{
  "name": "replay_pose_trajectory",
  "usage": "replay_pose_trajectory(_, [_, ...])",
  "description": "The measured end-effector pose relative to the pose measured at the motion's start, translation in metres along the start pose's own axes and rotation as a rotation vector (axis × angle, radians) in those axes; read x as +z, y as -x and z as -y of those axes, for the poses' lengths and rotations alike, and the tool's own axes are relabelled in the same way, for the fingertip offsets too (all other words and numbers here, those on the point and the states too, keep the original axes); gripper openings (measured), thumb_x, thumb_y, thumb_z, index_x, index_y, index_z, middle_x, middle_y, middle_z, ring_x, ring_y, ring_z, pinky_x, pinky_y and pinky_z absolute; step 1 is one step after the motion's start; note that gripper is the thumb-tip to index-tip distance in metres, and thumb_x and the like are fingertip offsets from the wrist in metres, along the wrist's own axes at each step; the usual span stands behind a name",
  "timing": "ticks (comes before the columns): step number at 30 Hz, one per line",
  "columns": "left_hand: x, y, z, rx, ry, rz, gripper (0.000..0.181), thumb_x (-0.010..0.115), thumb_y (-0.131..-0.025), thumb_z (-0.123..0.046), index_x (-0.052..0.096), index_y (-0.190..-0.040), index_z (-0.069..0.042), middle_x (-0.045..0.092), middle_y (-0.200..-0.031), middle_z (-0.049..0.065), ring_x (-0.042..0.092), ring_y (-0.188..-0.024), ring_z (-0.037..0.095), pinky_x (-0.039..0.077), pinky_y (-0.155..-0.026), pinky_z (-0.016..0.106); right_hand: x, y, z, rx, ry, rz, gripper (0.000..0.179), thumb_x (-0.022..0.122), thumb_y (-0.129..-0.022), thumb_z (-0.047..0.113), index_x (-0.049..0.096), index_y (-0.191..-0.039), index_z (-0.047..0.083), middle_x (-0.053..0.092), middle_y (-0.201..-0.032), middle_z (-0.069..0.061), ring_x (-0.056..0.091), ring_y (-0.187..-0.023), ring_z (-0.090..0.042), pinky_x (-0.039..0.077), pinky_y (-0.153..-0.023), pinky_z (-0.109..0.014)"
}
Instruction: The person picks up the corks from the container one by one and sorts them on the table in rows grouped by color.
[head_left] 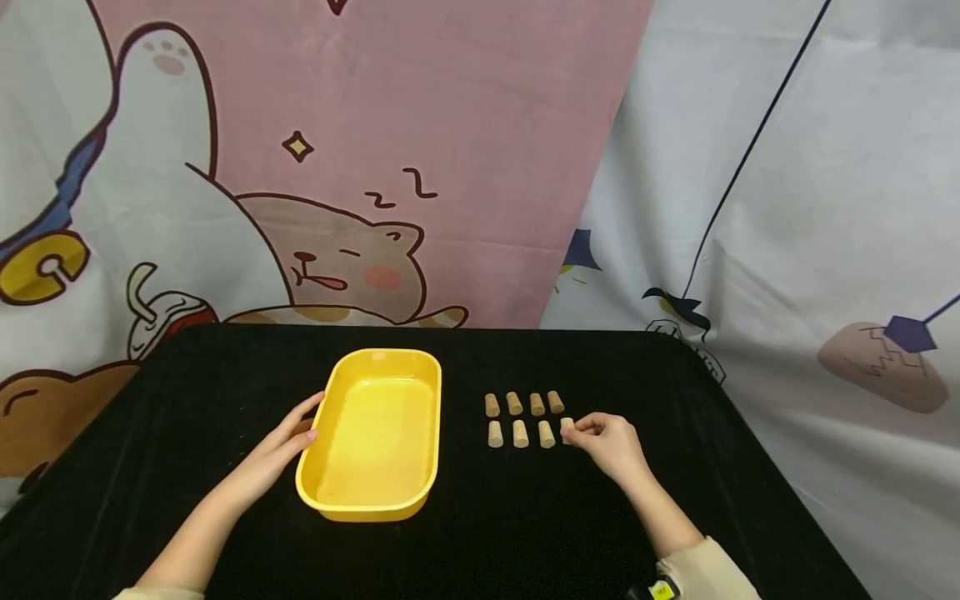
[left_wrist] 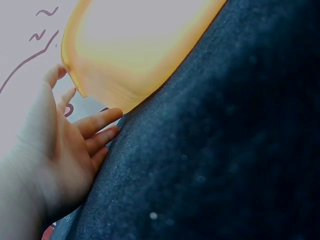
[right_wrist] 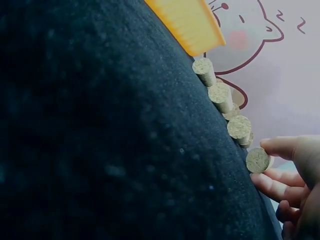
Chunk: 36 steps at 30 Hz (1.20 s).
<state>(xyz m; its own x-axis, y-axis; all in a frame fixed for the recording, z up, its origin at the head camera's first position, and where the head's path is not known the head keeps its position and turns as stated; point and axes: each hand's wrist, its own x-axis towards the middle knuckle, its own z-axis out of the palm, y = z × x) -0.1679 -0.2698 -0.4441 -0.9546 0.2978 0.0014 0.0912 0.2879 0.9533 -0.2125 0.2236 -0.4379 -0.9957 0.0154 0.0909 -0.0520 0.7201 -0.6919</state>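
A yellow rectangular tray [head_left: 318, 507] stands on the black-covered table. Along its left rim, my left hand [head_left: 266, 467] rests with fingers extended and spread; the left wrist view shows fingertips at the rim and lower side of the tray [left_wrist: 145, 87]. Right of the tray, several tapered corks lie in two rows, darker ones such as this brown cork [head_left: 513, 403] behind and paler ones such as this light cork [head_left: 521, 434] in front. My right hand [head_left: 611, 446] pinches the rightmost pale cork [right_wrist: 258, 160] between thumb and fingertips, at the end of the front row.
Black cloth [head_left: 525, 533] covers the table. Behind it hangs a backdrop [head_left: 495, 167] printed with cartoon animals. A dark band with a yellow-green patch [head_left: 662, 590] sits at the right sleeve [head_left: 708, 571].
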Motion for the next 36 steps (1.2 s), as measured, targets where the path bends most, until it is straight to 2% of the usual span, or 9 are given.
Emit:
replay_pose_trajectory(8, [0.0,-0.001,0.0,0.005,-0.004,0.0,0.058,0.039,-0.104,-0.029,0.012,-0.154,-0.017,0.026,-0.145,0.035,0.053,-0.115,0.042,0.047,-0.089,0.054,0.003,-0.005,0.001,0.013,0.035,-0.013,0.024,0.075,-0.081,0.032,0.07,-0.079,0.009,0.063,-0.066,0.003,0.055,-0.06,-0.014,0.044,-0.056,-0.031])
replay_pose_trajectory(16, [-0.001,-0.002,0.001,0.016,-0.004,0.004,0.057,0.038,-0.104,-0.027,0.012,-0.154,-0.017,0.026,-0.145,0.036,0.053,-0.114,0.042,0.047,-0.089,0.055,0.005,-0.006,0.004,0.074,0.044,0.012,0.027,0.074,-0.082,0.034,0.069,-0.081,0.008,0.061,-0.067,0.001,0.055,-0.06,-0.015,0.043,-0.056,-0.03])
replay_pose_trajectory(21, [-0.001,-0.002,0.001,0.007,0.006,0.007,0.058,0.039,-0.104,-0.028,0.011,-0.154,-0.016,0.025,-0.145,0.036,0.052,-0.115,0.043,0.047,-0.088,0.054,0.003,-0.006,0.005,0.069,0.054,0.031,0.029,0.073,-0.083,0.036,0.069,-0.084,0.007,0.06,-0.068,0.0,0.054,-0.06,-0.016,0.043,-0.055,-0.03])
replay_pose_trajectory(29, [-0.001,-0.001,0.0,0.004,0.0,0.01,0.058,0.039,-0.104,-0.028,0.012,-0.154,-0.016,0.025,-0.145,0.036,0.051,-0.116,0.043,0.047,-0.089,0.055,-0.004,-0.005,0.007,0.037,0.092,0.056,0.031,0.07,-0.086,0.036,0.069,-0.089,0.005,0.061,-0.071,0.0,0.054,-0.061,-0.015,0.044,-0.056,-0.03])
replay_pose_trajectory(36, [-0.003,0.0,-0.006,0.038,-0.039,0.004,0.057,0.041,-0.103,-0.024,0.016,-0.153,-0.011,0.03,-0.143,0.037,0.045,-0.12,0.049,0.043,-0.091,0.059,-0.018,0.001,0.013,-0.071,0.119,0.034,0.028,0.07,-0.087,0.03,0.069,-0.097,0.004,0.062,-0.075,0.001,0.054,-0.062,-0.013,0.044,-0.056,-0.031])
